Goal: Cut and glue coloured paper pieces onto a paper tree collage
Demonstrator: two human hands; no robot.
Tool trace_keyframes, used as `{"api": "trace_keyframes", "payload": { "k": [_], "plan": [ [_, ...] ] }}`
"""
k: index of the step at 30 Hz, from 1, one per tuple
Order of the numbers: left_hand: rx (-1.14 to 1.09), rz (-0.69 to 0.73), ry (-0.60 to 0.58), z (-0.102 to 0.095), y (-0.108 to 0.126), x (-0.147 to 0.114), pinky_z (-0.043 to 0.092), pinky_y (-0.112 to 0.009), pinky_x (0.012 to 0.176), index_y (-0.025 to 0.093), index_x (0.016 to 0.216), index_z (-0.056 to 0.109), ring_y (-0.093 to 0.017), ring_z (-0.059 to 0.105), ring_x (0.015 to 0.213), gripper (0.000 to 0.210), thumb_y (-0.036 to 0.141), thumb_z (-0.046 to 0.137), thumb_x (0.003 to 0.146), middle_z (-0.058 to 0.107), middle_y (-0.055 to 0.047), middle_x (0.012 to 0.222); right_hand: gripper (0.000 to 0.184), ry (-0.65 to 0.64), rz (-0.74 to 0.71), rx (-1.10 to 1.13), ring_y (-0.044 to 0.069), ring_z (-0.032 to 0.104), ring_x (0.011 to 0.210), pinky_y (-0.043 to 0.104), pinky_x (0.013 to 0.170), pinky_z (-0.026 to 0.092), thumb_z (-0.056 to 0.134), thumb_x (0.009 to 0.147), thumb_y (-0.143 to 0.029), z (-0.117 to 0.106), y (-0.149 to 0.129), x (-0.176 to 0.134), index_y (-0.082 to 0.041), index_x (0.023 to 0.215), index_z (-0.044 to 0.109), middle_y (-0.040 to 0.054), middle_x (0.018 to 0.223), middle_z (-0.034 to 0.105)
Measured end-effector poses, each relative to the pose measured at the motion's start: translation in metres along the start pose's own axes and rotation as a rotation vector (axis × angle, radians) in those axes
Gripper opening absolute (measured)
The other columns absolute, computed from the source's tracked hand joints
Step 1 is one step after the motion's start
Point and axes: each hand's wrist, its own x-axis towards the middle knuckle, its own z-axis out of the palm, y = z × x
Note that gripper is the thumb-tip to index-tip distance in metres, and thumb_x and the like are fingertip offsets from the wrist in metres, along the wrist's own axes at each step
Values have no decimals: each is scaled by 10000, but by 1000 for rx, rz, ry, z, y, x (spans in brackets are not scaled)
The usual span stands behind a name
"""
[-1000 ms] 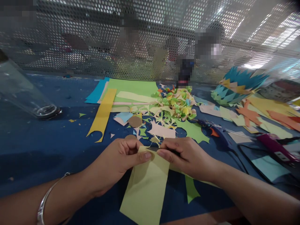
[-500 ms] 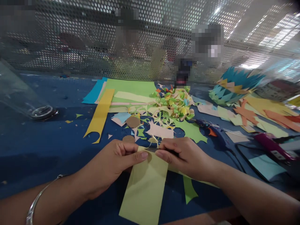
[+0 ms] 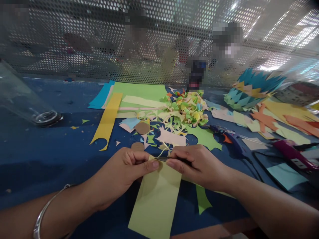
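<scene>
A pale yellow-green paper strip (image 3: 157, 199) hangs down towards the front edge of the table. My left hand (image 3: 134, 171) pinches its top left corner between thumb and fingers. My right hand (image 3: 196, 166) is closed on a pair of scissors (image 3: 162, 159); only a short grey blade shows at the paper's top edge, and the handles are mostly hidden in my fingers. A thin curled paper sliver (image 3: 164, 149) rises from that edge, between my hands. Beneath my right wrist lie a green paper scrap (image 3: 203, 200) and another pale paper piece.
Paper offcuts and a heap of folded paper bits (image 3: 191, 108) lie ahead, beside coloured sheets (image 3: 139, 89). A yellow strip (image 3: 109, 119) and clear container (image 3: 46, 118) are left. Rightward are a glue gun (image 3: 230, 142), purple power strip (image 3: 294, 154) and blue paper crown (image 3: 256, 86).
The curled sliver at the paper's top edge stands out longer and looser. My hands keep nearly the same grip, and the whole view has shifted slightly.
</scene>
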Motion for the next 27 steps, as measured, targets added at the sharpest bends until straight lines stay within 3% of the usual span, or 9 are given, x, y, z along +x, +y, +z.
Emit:
{"api": "trace_keyframes", "payload": {
  "k": [27],
  "plan": [
    [91, 37, 0, 1, -2, -2, 426, -232, 609, 172, 692, 688, -120, 580, 637, 325, 440, 706, 874, 682, -4, 693, 392, -10, -21, -25, 83, 483, 599, 242, 565, 317, 472, 1040, -457, 2, 2, 0, -174, 814, 621, -15, 681, 559]
  ]
}}
